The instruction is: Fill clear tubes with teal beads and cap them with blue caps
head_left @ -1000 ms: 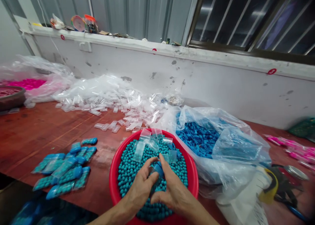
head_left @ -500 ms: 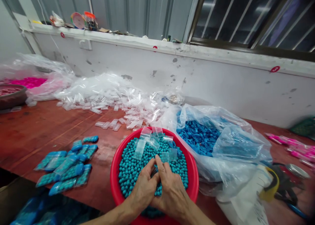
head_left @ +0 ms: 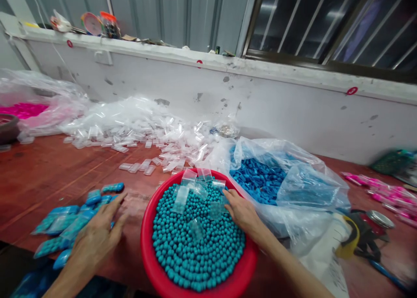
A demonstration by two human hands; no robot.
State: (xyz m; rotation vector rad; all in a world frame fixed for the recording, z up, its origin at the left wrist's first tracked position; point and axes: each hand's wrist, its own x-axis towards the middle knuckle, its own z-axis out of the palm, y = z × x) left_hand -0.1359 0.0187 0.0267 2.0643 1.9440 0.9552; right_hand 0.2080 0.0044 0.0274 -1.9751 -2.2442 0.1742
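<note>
Hands apart: left over the filled packets, right at the bead bowl.
Left hand [head_left: 97, 233] open, thumb standing off from the stretched fingers, over the blue-ended packets [head_left: 52, 220] on the red tabletop [head_left: 133, 224]; underside hidden, contact uncertain. Right hand [head_left: 243, 212] reaches across the right rim of the red bowl [head_left: 147, 233], fingers partly bent beside clear sleeves [head_left: 215, 210] on the teal beads [head_left: 195, 263]; cannot tell whether it has hold of one. Another clear sleeve lies alone near the middle of the beads. Blue caps [head_left: 257, 183] fill an open plastic bag [head_left: 309, 198] just right of the bowl; a heap of sleeves [head_left: 137, 120] lies behind.
</note>
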